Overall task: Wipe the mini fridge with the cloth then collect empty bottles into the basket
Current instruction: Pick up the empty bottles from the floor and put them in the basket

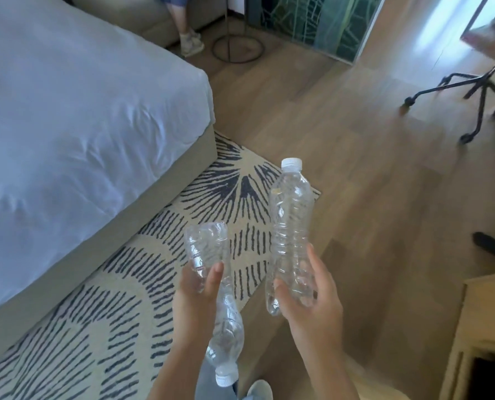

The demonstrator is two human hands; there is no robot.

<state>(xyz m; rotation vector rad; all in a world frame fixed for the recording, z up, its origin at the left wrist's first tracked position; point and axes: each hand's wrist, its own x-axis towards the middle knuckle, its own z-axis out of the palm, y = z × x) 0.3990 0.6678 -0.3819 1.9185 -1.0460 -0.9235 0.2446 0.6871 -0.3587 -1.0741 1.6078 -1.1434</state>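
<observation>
My left hand (195, 295) grips a crumpled clear plastic bottle (208, 252) around its middle, with its base pointing up and its white cap down near my feet. My right hand (312, 301) holds a second clear empty bottle (291, 220) by its lower end, upright, white cap on top. Both bottles hang over the edge of the patterned rug. No basket, cloth or mini fridge shows in the head view.
A bed with a white sheet (76, 125) fills the left. A patterned rug (119, 284) lies on the wooden floor. An office chair base (477, 93) stands at the upper right. A light wooden cabinet (483, 336) is at the lower right. Another person's leg (182, 27) shows at the top.
</observation>
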